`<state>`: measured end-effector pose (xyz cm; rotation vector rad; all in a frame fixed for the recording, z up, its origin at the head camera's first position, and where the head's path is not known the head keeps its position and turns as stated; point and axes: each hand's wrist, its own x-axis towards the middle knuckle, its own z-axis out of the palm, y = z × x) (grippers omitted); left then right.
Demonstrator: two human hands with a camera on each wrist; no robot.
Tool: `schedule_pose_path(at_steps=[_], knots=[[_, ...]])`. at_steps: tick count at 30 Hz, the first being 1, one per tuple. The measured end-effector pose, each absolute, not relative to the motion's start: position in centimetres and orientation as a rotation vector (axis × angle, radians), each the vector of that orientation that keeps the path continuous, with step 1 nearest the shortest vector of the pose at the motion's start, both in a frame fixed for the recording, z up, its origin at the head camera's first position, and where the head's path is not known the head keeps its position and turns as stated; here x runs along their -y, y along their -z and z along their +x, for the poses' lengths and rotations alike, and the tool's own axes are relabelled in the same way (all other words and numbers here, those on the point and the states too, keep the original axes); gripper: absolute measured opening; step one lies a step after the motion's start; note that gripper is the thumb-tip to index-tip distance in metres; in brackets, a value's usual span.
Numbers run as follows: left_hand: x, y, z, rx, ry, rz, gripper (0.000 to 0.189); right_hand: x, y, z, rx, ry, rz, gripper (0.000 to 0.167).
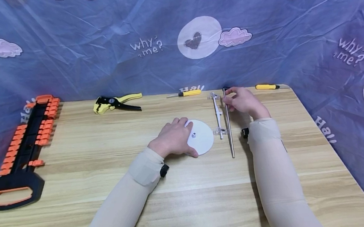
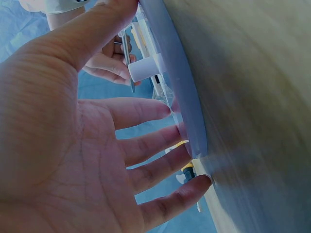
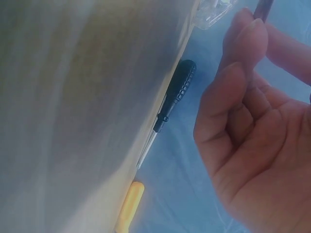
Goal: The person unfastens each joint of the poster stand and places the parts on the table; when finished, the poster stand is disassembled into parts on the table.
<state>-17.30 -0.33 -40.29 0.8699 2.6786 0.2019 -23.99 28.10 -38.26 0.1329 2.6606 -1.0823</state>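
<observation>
A round white disc with a short peg at its centre lies on the table. My left hand grips it by the rim, thumb on the near edge and fingers spread along the far edge. In the left wrist view the peg points away from the table. My right hand pinches a thin metal rod near its far end between thumb and fingers. Just left of the rod lies a slim white bar with clear plastic pieces at both ends.
A yellow-handled screwdriver and another one lie along the back edge. A black-handled screwdriver shows in the right wrist view. Yellow-and-black wire strippers lie back left. A black-and-orange rack with a handle lies far left.
</observation>
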Motion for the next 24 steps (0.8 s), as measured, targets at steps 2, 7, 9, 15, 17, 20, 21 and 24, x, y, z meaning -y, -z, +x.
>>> schedule_pose_path(at_steps=[2,7,9,15,17,20,21,24], knots=[[0.32,40.29,-17.31,-2.678,-0.201,0.870,0.117,-28.10,38.23,-23.96,-2.654,1.082,0.134,0.043],[0.31,40.32,-17.35,-2.676,-0.204,0.871,0.117,-28.11,38.32,-23.98,-2.634,1.080,0.132,0.044],[0.31,40.32,-17.37,-2.676,-0.207,0.871,0.117,-28.15,38.38,-24.03,-2.631,1.069,0.132,0.044],[0.34,40.31,-17.36,-2.676,-0.203,0.869,0.117,-28.26,38.46,-24.09,-2.623,1.038,0.136,0.046],[0.33,40.31,-17.35,-2.677,-0.202,0.868,0.117,-28.29,38.47,-24.09,-2.612,1.045,0.134,0.046],[0.32,40.29,-17.34,-2.677,-0.202,0.869,0.117,-28.38,38.51,-24.13,-2.590,1.053,0.137,0.046],[0.32,40.27,-17.33,-2.677,-0.202,0.870,0.116,-28.40,38.52,-24.14,-2.582,1.056,0.139,0.046],[0.33,40.22,-17.30,-2.676,-0.203,0.870,0.116,-28.44,38.55,-24.14,-2.563,1.043,0.145,0.046]])
